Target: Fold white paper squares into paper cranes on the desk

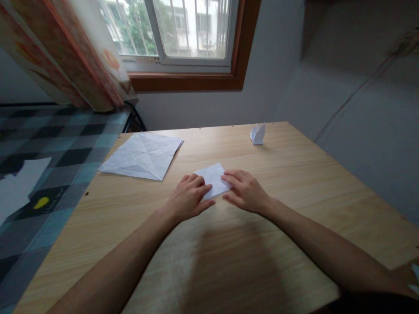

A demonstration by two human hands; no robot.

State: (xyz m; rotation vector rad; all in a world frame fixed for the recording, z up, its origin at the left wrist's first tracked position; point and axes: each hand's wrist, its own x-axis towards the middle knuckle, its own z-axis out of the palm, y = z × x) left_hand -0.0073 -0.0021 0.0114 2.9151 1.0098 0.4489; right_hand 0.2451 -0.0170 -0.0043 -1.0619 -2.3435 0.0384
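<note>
A small folded sheet of white paper (214, 176) lies on the wooden table between my two hands, one corner pointing away from me. My left hand (188, 194) holds down its left side with curled fingers, the thumb stretched along the near edge. At the right corner, my right hand (247, 189) has its fingertips on the paper and its thumb just below the near edge. My fingers cover both side corners. Farther back on the right stands a small folded paper figure (257, 134) with a pointed upright part, apart from both hands.
Creased white sheets (144, 155) lie at the table's (229, 270) back left. To the left is a surface with a checked cloth (75, 152), bearing white paper pieces (24, 183). Behind are a curtain (65, 48) and a barred window (193, 30); a wall borders the right.
</note>
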